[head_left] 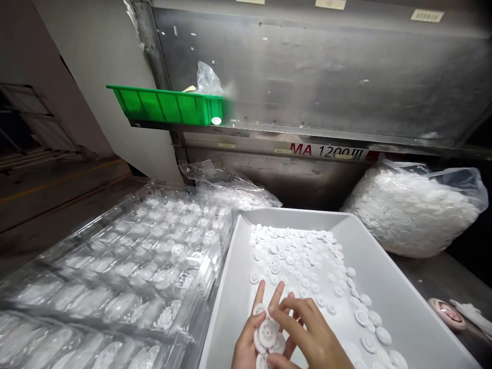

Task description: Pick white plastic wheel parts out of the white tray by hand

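Over the near end of the white tray [388,287], the left hand [249,343] lies palm up, cupping a small stack of white plastic discs [267,335] so they cannot slide off; the right hand [307,333] curls over it, fingertips pinching at the top disc (as if to peel one from the pile); more discs [300,256] are spread loose across the tray's floor, easy to pick from; left of the tray sit clear blister trays [126,266], pockets upward; right of it slumps a full bag of discs [411,210].
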A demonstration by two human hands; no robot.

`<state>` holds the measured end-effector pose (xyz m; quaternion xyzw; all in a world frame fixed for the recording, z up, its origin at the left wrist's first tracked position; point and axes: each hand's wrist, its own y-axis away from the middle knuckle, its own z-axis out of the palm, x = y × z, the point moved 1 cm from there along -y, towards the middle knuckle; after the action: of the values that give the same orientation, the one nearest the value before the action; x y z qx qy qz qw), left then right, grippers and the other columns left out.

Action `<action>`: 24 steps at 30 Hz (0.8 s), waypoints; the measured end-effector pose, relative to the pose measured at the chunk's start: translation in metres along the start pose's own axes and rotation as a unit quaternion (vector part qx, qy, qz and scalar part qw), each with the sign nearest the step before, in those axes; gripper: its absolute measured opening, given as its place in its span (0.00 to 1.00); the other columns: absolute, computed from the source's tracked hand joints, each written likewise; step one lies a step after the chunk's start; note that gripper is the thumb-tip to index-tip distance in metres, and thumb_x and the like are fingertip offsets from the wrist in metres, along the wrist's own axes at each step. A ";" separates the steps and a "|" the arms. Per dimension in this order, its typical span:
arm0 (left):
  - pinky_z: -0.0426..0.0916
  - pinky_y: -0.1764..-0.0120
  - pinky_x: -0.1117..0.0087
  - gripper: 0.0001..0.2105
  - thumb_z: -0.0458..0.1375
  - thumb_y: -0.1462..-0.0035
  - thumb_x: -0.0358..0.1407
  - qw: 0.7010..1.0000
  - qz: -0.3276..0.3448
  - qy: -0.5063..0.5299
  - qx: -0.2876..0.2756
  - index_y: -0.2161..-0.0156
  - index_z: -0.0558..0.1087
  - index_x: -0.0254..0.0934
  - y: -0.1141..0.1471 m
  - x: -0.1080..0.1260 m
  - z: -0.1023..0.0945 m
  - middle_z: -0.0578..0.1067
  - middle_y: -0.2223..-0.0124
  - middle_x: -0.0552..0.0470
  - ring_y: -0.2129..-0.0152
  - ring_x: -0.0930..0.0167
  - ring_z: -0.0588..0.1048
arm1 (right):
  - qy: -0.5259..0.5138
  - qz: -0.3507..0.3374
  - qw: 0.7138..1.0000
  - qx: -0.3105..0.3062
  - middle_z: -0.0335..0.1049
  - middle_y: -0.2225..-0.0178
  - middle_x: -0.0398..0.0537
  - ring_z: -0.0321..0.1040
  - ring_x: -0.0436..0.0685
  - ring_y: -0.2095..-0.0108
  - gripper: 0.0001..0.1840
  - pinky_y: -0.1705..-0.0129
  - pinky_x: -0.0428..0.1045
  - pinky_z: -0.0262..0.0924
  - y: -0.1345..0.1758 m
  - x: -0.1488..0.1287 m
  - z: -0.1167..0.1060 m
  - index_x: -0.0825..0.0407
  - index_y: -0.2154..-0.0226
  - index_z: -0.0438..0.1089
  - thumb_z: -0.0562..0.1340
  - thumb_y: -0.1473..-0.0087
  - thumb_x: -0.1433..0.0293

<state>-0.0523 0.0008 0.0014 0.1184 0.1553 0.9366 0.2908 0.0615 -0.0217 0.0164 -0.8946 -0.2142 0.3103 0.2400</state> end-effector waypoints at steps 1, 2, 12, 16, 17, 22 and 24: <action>0.56 0.45 0.60 0.32 0.47 0.40 0.32 1.000 -0.004 -0.007 0.003 0.37 0.37 0.56 -0.001 0.000 -0.002 0.63 0.38 0.54 0.44 0.64 0.65 | -0.010 0.016 1.000 0.000 0.66 0.59 0.55 0.63 0.61 0.65 0.19 0.69 0.55 0.64 -0.002 0.001 0.002 0.46 0.52 0.64 0.61 0.48 0.63; 0.56 0.45 0.60 0.33 0.48 0.40 0.32 1.000 -0.008 -0.013 0.007 0.37 0.36 0.55 -0.003 -0.001 -0.005 0.64 0.38 0.53 0.44 0.64 0.65 | -0.020 0.030 0.999 0.000 0.65 0.58 0.54 0.63 0.61 0.65 0.20 0.69 0.54 0.65 -0.003 0.001 0.004 0.46 0.52 0.65 0.62 0.50 0.65; 0.63 0.52 0.66 0.26 0.48 0.41 0.35 0.998 -0.032 -0.046 0.005 0.38 0.52 0.48 -0.004 0.002 -0.006 0.65 0.39 0.48 0.50 0.66 0.69 | -0.140 0.063 0.988 0.018 0.65 0.70 0.45 0.64 0.53 0.72 0.06 0.74 0.48 0.63 -0.004 0.007 -0.002 0.44 0.65 0.68 0.58 0.44 0.72; 0.64 0.53 0.63 0.25 0.49 0.41 0.37 0.998 -0.048 -0.042 -0.010 0.39 0.55 0.47 -0.003 0.001 0.001 0.71 0.44 0.46 0.53 0.64 0.72 | -0.138 0.044 0.988 0.057 0.66 0.65 0.47 0.67 0.52 0.69 0.13 0.71 0.47 0.65 -0.012 0.010 -0.012 0.42 0.58 0.67 0.57 0.43 0.76; 0.64 0.53 0.62 0.25 0.49 0.42 0.37 0.998 -0.052 -0.040 -0.013 0.39 0.57 0.46 -0.004 0.001 0.003 0.73 0.47 0.45 0.54 0.63 0.73 | -0.131 0.039 0.989 0.060 0.66 0.63 0.48 0.67 0.53 0.67 0.16 0.69 0.47 0.66 -0.014 0.012 -0.012 0.42 0.56 0.66 0.56 0.43 0.77; 0.65 0.54 0.59 0.23 0.52 0.45 0.38 0.997 -0.067 -0.035 -0.010 0.42 0.63 0.43 -0.007 0.002 0.008 0.78 0.58 0.46 0.60 0.61 0.75 | -0.108 0.034 0.993 0.034 0.67 0.56 0.50 0.68 0.55 0.61 0.15 0.64 0.49 0.66 -0.013 0.024 0.000 0.43 0.56 0.68 0.52 0.40 0.76; 0.64 0.53 0.59 0.24 0.52 0.45 0.37 0.997 -0.069 -0.034 -0.001 0.42 0.63 0.42 -0.007 0.002 0.008 0.77 0.58 0.47 0.61 0.62 0.75 | -0.101 0.042 0.994 0.026 0.66 0.54 0.49 0.66 0.57 0.57 0.13 0.61 0.51 0.66 -0.009 0.026 0.001 0.44 0.59 0.69 0.52 0.40 0.74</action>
<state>-0.0475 0.0089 0.0071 0.1393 0.1525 0.9097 0.3602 0.0771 -0.0003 0.0093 -0.8604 -0.1915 0.4143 0.2267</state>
